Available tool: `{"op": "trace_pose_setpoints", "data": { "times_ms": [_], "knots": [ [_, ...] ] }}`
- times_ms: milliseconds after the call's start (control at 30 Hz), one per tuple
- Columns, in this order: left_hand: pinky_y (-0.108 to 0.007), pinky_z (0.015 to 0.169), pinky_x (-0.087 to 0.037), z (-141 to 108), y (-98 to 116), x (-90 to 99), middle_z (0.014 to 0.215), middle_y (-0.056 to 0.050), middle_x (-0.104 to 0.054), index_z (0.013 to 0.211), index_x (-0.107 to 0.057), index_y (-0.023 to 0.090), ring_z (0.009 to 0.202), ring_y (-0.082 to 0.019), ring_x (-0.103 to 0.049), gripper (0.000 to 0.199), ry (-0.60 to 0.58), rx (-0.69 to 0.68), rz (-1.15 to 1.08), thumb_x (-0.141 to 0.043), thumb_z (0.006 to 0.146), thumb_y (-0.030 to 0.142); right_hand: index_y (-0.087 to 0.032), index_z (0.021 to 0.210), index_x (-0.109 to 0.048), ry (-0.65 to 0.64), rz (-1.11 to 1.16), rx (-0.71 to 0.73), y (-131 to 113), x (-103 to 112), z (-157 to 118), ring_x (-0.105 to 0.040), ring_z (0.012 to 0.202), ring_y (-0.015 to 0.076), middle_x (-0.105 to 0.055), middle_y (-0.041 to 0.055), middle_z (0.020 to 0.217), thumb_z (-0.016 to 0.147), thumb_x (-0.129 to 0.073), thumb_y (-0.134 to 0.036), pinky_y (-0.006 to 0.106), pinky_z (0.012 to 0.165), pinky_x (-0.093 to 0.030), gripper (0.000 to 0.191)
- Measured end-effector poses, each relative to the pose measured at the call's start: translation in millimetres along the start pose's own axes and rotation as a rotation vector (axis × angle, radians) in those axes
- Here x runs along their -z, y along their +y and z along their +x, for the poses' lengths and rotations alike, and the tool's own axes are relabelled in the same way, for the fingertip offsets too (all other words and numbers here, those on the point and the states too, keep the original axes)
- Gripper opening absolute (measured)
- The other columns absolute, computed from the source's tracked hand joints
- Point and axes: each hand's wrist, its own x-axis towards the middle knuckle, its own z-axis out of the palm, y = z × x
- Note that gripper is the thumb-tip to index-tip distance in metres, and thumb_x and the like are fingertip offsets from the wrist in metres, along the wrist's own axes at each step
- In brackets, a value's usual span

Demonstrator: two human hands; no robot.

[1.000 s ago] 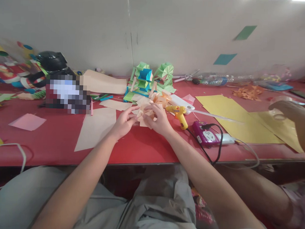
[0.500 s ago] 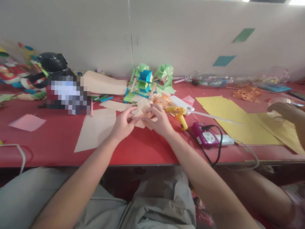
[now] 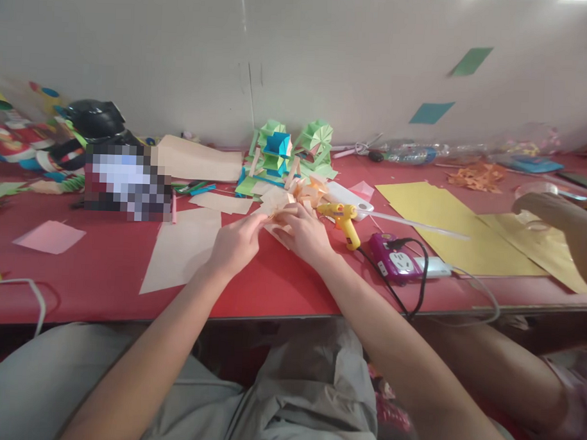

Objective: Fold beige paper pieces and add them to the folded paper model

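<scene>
My left hand (image 3: 237, 242) pinches the left end of a small cream paper piece (image 3: 279, 214) between thumb and fingertips. Its other end is in the bent fingers of my right hand (image 3: 306, 233), which partly hide it. The piece appears nearly edge-on, so its shape is hard to make out. Under and behind the hands lie loose cream paper scraps (image 3: 274, 195). Just beyond my right hand sits a peach folded-paper cluster (image 3: 312, 190). A yellow hot glue gun (image 3: 340, 216) with a clear glue stick lies right of that hand.
Green and blue folded-paper models (image 3: 278, 152) stand at the back. A purple power strip (image 3: 396, 258) with cords lies right, near yellow sheets (image 3: 428, 228). Cream sheets (image 3: 189, 245) and a black object (image 3: 97, 120) are left. Another person's hand (image 3: 549, 206) holds something at far right.
The cream paper piece, broad and spread between my hands before, now shows nearly edge-on. My left hand has lowered slightly, and its fingers have closed into a tighter pinch.
</scene>
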Motion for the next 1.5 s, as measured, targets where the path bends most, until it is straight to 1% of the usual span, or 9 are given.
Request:
{"op": "trace_pose_setpoints", "data": {
  "times_ms": [133,233,367,467,633,867,1067,1233,1500],
  "knots": [
    [-0.032,0.087,-0.051,2,-1,3.9,0.103,-0.007,-0.076,0.107,-0.070,0.024,0.095,-0.025,-0.070,0.025,-0.024,0.162,-0.199,-0.054,0.089,0.020,-0.024,0.102,-0.069,0.029,0.030,-0.026,1,-2,0,-0.060,0.104,0.0287,-0.064,0.0099,0.113,0.088,-0.065,-0.027,0.044,0.083,-0.054,0.015],
    [-0.031,0.085,-0.050,4,-5,3.9,0.096,-0.007,-0.075,0.102,-0.071,0.023,0.091,-0.024,-0.069,0.019,0.028,0.277,-0.393,-0.061,0.087,0.025,-0.024,0.105,-0.067,0.086,0.218,0.027,2,-5,1,-0.060,0.106,0.0263,-0.063,0.0099,0.115,0.091,-0.061,-0.032,0.042,0.086,-0.054,0.017],
    [-0.031,0.079,-0.053,6,-10,1.8,0.095,-0.010,-0.075,0.100,-0.070,0.017,0.088,-0.024,-0.070,0.024,0.025,0.415,-0.676,-0.068,0.083,0.034,-0.027,0.130,-0.054,0.151,0.575,-0.012,-1,-7,3,-0.063,0.101,0.0209,-0.061,0.0095,0.124,0.087,-0.066,-0.039,0.036,0.082,-0.058,0.046],
    [-0.032,0.077,-0.054,7,-8,2.5,0.093,-0.010,-0.076,0.103,-0.070,0.015,0.083,-0.024,-0.071,0.032,-0.037,0.486,-0.846,-0.072,0.080,0.038,-0.026,0.142,-0.041,0.104,0.813,-0.149,-5,-8,5,-0.067,0.089,0.0193,-0.067,0.0078,0.111,0.082,-0.070,-0.044,0.035,0.077,-0.059,0.068],
    [-0.035,0.078,-0.056,8,-5,4.8,0.092,-0.010,-0.077,0.104,-0.071,0.014,0.080,-0.024,-0.072,0.038,-0.083,0.581,-0.979,-0.078,0.075,0.037,-0.020,0.105,-0.062,0.034,1.060,-0.301,-7,-7,9,-0.070,0.083,0.0202,-0.073,0.0069,0.093,0.074,-0.076,-0.049,0.034,0.074,-0.059,0.045],
    [-0.042,0.084,-0.058,10,-1,3.4,0.090,-0.011,-0.077,0.101,-0.071,0.013,0.082,-0.027,-0.073,0.044,-0.087,0.702,-1.057,-0.084,0.066,0.037,-0.019,0.081,-0.066,0.070,1.030,-0.432,-4,-5,11,-0.068,0.069,0.0176,-0.073,0.0053,0.078,0.070,-0.077,-0.056,0.031,0.063,-0.057,0.040],
    [-0.042,0.081,-0.058,10,-3,2.1,0.087,-0.011,-0.077,0.097,-0.071,0.014,0.081,-0.027,-0.073,0.039,-0.078,0.729,-1.060,-0.083,0.066,0.035,-0.019,0.080,-0.068,0.074,1.025,-0.454,-4,-3,10,-0.067,0.067,0.0174,-0.072,0.0049,0.075,0.068,-0.079,-0.054,0.031,0.063,-0.056,0.039],
    [-0.041,0.078,-0.057,9,-8,3.9,0.087,-0.011,-0.077,0.098,-0.071,0.013,0.080,-0.028,-0.073,0.041,-0.026,0.714,-1.024,-0.082,0.066,0.037,-0.018,0.084,-0.072,-0.036,1.033,-0.401,-3,-3,10,-0.065,0.068,0.0147,-0.071,0.0039,0.078,0.071,-0.077,-0.056,0.028,0.064,-0.056,0.040],
    [-0.038,0.078,-0.055,8,-15,-0.4,0.087,-0.010,-0.077,0.099,-0.072,0.014,0.075,-0.024,-0.071,0.038,-0.034,0.683,-1.003,-0.080,0.069,0.036,-0.017,0.070,-0.063,-0.037,0.881,-0.421,1,-8,10,-0.053,0.054,0.0111,-0.060,0.0010,0.061,0.076,-0.069,-0.062,0.024,0.049,-0.043,0.045]
  ]
}}
